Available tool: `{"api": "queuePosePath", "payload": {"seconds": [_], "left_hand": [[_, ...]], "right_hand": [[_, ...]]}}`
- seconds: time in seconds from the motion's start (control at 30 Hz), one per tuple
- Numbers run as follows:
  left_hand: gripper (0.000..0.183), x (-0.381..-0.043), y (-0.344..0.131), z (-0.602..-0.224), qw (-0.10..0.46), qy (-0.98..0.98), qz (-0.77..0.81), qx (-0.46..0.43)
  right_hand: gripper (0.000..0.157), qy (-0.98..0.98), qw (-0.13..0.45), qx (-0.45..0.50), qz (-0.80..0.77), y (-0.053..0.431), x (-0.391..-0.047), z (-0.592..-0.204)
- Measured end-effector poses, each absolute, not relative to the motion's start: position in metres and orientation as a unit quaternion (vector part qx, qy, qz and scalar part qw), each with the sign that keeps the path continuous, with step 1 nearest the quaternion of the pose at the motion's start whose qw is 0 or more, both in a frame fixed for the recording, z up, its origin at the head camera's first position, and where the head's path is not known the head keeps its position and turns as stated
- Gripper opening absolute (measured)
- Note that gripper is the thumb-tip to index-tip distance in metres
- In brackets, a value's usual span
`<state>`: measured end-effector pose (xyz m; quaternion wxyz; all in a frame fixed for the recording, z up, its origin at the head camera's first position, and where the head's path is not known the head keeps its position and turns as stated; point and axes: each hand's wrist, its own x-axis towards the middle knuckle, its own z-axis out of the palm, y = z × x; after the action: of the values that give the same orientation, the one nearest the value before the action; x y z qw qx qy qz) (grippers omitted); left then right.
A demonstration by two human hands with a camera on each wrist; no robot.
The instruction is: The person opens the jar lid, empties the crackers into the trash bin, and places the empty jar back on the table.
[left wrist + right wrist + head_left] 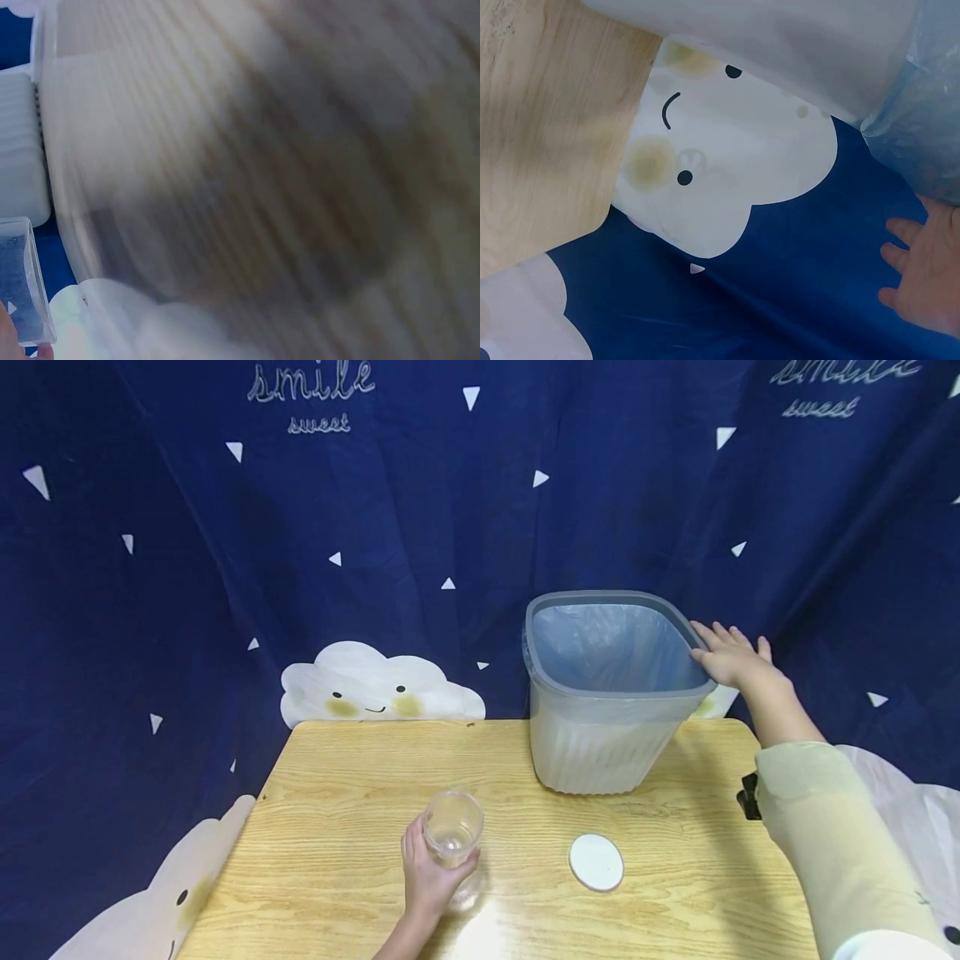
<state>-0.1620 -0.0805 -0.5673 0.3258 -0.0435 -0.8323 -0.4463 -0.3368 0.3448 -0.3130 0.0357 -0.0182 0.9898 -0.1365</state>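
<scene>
My left hand [435,870] grips a clear, see-through cup [454,823] over the front middle of the table, thumb on one side and fingers on the other. At the lower left of the left wrist view, part of the cup [22,289] and some fingers [7,334] show. My right hand [729,656] touches the right rim of a whitish trash bin [600,739], its fingers spread and fairly straight. A bluish plastic bag [600,643] lines the bin, whose rim is grey. In the right wrist view, the right hand [930,274] sits beside the bag-covered edge; the bin hides nothing of its fingertips there.
A white round disc [596,862] lies flat on the wooden table [360,793], in front of the bin. Behind the table hangs a dark blue curtain [405,510] with white triangles and smiling clouds. A small black object [748,797] shows beside the right sleeve [832,835].
</scene>
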Motion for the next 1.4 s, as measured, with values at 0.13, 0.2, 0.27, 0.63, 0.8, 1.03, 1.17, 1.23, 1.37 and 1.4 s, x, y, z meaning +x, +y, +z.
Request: {"api": "queuePosePath", "payload": {"seconds": [0.13,0.2,0.27,0.63,0.8,1.03,1.17,1.23,1.37,1.4], "left_hand": [[0.091,-0.159,-0.08,-0.572,0.318,-0.839,-0.44,-0.039],[0.09,-0.157,-0.08,-0.574,0.313,-0.841,-0.44,-0.04],[0.091,-0.156,-0.079,-0.577,0.309,-0.841,-0.442,-0.042],[0.092,-0.15,-0.078,-0.59,0.296,-0.844,-0.446,-0.02],[0.091,-0.147,-0.077,-0.591,0.27,-0.841,-0.469,0.007],[0.09,-0.142,-0.075,-0.589,0.237,-0.83,-0.504,0.038],[0.09,-0.141,-0.075,-0.59,0.226,-0.826,-0.514,0.043],[0.09,-0.14,-0.075,-0.591,0.221,-0.825,-0.518,0.045],[0.091,-0.139,-0.075,-0.592,0.214,-0.825,-0.521,0.047],[0.091,-0.139,-0.075,-0.592,0.213,-0.825,-0.522,0.048]], "right_hand": [[0.065,0.99,0.037,-0.018,-0.136,0.345,-0.337,-0.314],[0.065,0.99,0.039,-0.019,-0.134,0.345,-0.337,-0.314],[0.066,0.99,0.039,-0.019,-0.134,0.345,-0.337,-0.314],[0.065,0.99,0.036,-0.016,-0.133,0.345,-0.338,-0.314],[0.064,0.99,0.035,-0.016,-0.133,0.345,-0.338,-0.314],[0.064,0.991,0.035,-0.016,-0.13,0.344,-0.339,-0.313],[0.064,0.99,0.035,-0.017,-0.132,0.345,-0.339,-0.313],[0.064,0.99,0.035,-0.017,-0.134,0.345,-0.338,-0.313],[0.064,0.99,0.035,-0.017,-0.136,0.345,-0.339,-0.314],[0.064,0.99,0.036,-0.017,-0.136,0.345,-0.339,-0.314]]}}
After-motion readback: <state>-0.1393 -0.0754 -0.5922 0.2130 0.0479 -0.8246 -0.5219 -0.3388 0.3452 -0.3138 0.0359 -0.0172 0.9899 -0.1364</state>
